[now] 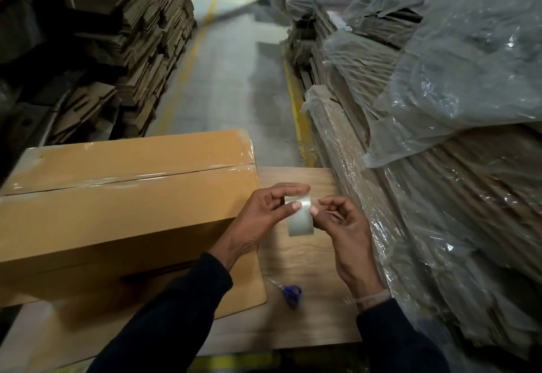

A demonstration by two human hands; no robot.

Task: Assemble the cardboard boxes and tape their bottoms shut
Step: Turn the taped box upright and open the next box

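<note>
Pinching the clear packing-tape roll (299, 216) in our left hand (264, 211) while our right hand (341, 226) picks at its end, we have the brown cardboard box (123, 196) already taped along its seam

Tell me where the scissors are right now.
In the head view, the blue-handled scissors lie on the wooden table, low and centre, just right of the cardboard box and below the two hands.
</note>
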